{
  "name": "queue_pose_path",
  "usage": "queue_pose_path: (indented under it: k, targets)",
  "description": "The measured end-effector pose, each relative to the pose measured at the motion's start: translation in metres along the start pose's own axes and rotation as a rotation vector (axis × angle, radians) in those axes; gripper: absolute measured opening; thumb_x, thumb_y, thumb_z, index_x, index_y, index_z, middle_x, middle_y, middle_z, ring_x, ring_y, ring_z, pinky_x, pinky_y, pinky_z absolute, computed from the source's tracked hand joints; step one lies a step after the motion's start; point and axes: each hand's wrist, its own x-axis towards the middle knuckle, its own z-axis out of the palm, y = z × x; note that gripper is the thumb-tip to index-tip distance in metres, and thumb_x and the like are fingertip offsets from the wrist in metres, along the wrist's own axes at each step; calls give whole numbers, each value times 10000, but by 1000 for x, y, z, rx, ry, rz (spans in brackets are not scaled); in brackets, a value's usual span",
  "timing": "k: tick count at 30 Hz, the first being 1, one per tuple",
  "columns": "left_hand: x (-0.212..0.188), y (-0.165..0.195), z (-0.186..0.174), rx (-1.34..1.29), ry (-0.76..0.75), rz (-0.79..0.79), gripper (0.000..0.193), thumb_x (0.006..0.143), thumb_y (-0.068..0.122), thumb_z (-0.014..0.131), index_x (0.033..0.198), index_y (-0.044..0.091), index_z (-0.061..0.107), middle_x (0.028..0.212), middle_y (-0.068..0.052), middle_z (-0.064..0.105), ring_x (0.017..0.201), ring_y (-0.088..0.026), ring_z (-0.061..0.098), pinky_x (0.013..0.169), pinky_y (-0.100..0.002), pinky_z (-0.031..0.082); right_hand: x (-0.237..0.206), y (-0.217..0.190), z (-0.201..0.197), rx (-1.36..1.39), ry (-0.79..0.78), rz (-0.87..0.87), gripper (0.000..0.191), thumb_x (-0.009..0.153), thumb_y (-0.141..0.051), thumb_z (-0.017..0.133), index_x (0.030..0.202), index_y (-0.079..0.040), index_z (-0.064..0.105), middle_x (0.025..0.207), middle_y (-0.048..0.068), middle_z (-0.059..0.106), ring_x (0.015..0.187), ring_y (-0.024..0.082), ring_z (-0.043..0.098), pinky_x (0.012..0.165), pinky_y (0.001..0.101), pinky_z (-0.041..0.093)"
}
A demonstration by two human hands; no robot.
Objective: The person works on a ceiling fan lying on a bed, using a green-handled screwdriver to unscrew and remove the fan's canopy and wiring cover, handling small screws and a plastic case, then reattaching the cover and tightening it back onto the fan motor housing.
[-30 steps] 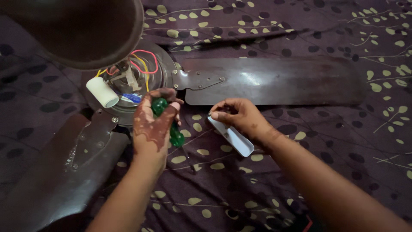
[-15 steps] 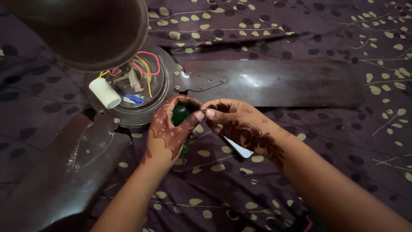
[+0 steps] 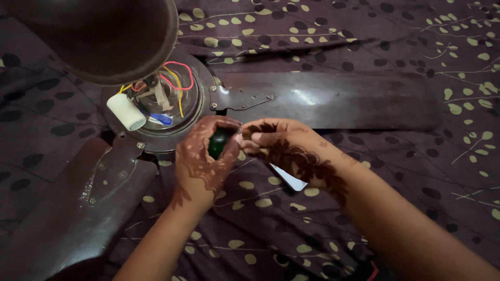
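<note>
Gripping a green tool [image 3: 219, 141], the left hand [image 3: 200, 166] curls shut around it while the right hand [image 3: 276, 143] pinches its tip — a pale strip [image 3: 289, 178] shows beneath the right palm. Just beyond the hands, the fan hub [image 3: 156, 104] lies open, wires [image 3: 174, 83] exposed, white capacitor [image 3: 126, 111] loose — seemingly mid-job. Blades [image 3: 333, 99] spread outward.

Dark brown ceiling fan [image 3: 172, 104] lying on purple patterned cloth [image 3: 396, 31], motor housing open with red and yellow wires [image 3: 174, 78] and a white cylindrical capacitor [image 3: 126, 111] exposed. One blade [image 3: 333, 99] stretching right, another blade [image 3: 67, 208] angled toward lower left. Brown domed cover [image 3: 104, 36] at top left.
</note>
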Motion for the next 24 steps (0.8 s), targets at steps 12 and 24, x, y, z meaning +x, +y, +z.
queue_pose_path:
  k: [12,24]
  targets:
    - [5,-3,3,-1,2,-44,159,887,137,748,1010,38,738,913,-68,773,823,-122,748,765,-278,566,6,3,-14,-23,76,-79,258,950,-6,626,1201,50,599,1026,203,747,914,212,747,833,287,616]
    - [4,0,-1,-13,-87,-91,273,855,263,813,1005,48,738,935,-50,789,829,-128,757,742,-291,566,4,0,-11,-94,96,-77,320,937,-27,617,1241,70,633,1077,175,733,972,219,746,864,293,577]
